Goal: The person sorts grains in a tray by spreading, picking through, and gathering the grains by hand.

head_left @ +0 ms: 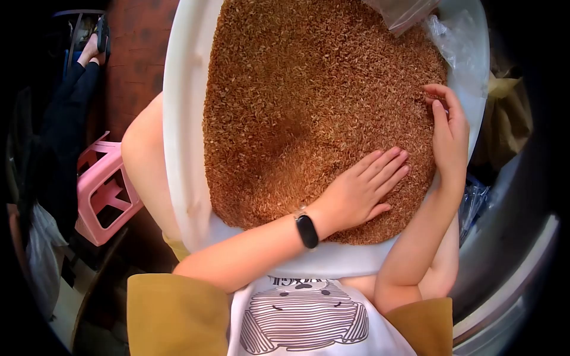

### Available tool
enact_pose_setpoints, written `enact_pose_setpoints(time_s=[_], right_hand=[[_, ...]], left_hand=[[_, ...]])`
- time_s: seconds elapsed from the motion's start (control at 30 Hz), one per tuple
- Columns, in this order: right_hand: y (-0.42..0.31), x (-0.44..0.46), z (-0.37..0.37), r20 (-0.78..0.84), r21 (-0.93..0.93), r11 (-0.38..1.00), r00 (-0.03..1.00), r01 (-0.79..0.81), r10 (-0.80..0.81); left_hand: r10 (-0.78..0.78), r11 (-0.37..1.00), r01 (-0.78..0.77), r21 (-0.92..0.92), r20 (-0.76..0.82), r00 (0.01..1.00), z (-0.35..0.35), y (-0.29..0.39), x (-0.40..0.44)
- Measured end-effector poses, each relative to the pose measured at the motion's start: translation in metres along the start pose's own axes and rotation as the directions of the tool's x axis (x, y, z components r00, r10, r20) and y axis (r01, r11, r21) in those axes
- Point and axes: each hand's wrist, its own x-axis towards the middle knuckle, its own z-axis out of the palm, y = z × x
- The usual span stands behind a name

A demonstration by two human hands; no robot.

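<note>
A large white tub [179,118] rests across my lap, holding a wide heap of small reddish-brown pieces [332,77]. My left hand [362,190], with a black band on its wrist, lies flat on the lower right part of the heap, fingers stretched out and pointing up and right. At the heap's right edge, beside the tub wall, is my right hand [448,121]. Its fingers are curved and apart, the tips touching the pieces, with nothing visible held. The heap dips in a darker hollow left of my left hand.
Clear plastic bags [454,38] lie at the tub's upper right. A pink stool [107,193] stands on the left, near another person's legs [80,77] in dark trousers. A brown bag [507,118] and crumpled plastic [474,199] are outside the tub on the right.
</note>
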Motion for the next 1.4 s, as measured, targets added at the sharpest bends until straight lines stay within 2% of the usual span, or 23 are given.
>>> enact_pose_setpoints(time_s=[0.07, 0.17, 0.2, 0.3, 0.37, 0.43, 0.5, 0.53, 0.63, 0.73, 0.83, 0.97, 1.0, 1.13, 1.27, 1.4], right_hand=[[-0.007, -0.001, 0.003, 0.023, -0.016, 0.997, 0.996, 0.081, -0.08], [-0.023, -0.005, 0.011, 0.071, 0.106, 0.991, 0.993, 0.083, -0.09], [-0.025, -0.005, 0.012, 0.076, 0.085, 0.993, 0.993, 0.087, -0.093], [-0.025, -0.007, 0.012, 0.077, -0.001, 0.997, 0.994, 0.078, -0.078], [-0.02, -0.006, 0.005, 0.058, -0.102, 0.993, 0.997, 0.058, -0.052], [-0.014, -0.005, -0.003, 0.052, -0.105, 0.994, 0.998, 0.042, -0.036], [-0.007, -0.003, -0.008, 0.044, -0.07, 0.997, 0.999, 0.032, -0.029], [-0.005, -0.001, -0.011, 0.053, -0.068, 0.998, 0.998, 0.021, -0.017], [-0.006, -0.001, -0.006, 0.059, -0.033, 0.998, 0.997, 0.046, -0.044], [-0.014, -0.004, 0.0, 0.092, -0.026, 0.999, 0.995, 0.048, -0.045], [-0.013, -0.007, 0.002, 0.17, 0.009, 0.998, 0.983, 0.07, -0.07], [-0.015, -0.009, 0.005, 0.184, 0.025, 0.999, 0.982, 0.042, -0.046], [-0.013, -0.008, 0.005, 0.188, 0.031, 0.999, 0.981, 0.042, -0.047], [-0.009, -0.005, 0.004, 0.179, 0.052, 0.998, 0.983, 0.031, -0.04], [-0.009, -0.003, 0.004, 0.183, -0.005, 0.999, 0.982, 0.038, -0.037], [-0.011, -0.004, 0.008, 0.187, 0.005, 0.999, 0.982, 0.035, -0.035]], left_hand=[[0.025, 0.999, -0.028, 0.04, 0.071, 0.997, -0.005, -0.003, -0.014], [0.008, 0.999, -0.015, 0.035, 0.177, 0.984, -0.018, -0.001, -0.036], [-0.008, 1.0, 0.012, -0.017, 0.215, 0.976, -0.027, 0.002, -0.045], [-0.132, 0.989, 0.114, 0.09, 0.222, 0.966, -0.06, 0.01, -0.07], [-0.351, 0.927, 0.33, 0.177, 0.109, 0.93, -0.086, 0.006, -0.084], [-0.614, 0.743, 0.619, 0.256, -0.109, 0.782, -0.096, -0.002, -0.102], [-0.699, 0.635, 0.752, 0.178, -0.283, 0.657, -0.09, -0.018, -0.118], [-0.691, 0.657, 0.739, 0.146, -0.274, 0.669, -0.088, -0.022, -0.12], [-0.676, 0.656, 0.753, 0.053, -0.402, 0.618, -0.068, -0.032, -0.104], [-0.556, 0.722, 0.685, 0.095, -0.51, 0.656, -0.055, -0.057, -0.083], [-0.512, 0.803, 0.596, 0.005, -0.509, 0.692, -0.037, -0.066, -0.041], [-0.413, 0.896, 0.443, 0.013, -0.336, 0.846, -0.018, -0.043, 0.01], [-0.358, 0.917, 0.398, 0.027, -0.383, 0.852, -0.012, -0.039, 0.02], [-0.279, 0.95, 0.312, 0.023, -0.388, 0.878, 0.004, -0.012, 0.032], [-0.161, 0.987, 0.158, -0.03, -0.224, 0.961, 0.011, 0.009, 0.007], [-0.019, 1.0, 0.018, -0.004, -0.079, 0.997, 0.018, 0.02, -0.014]])
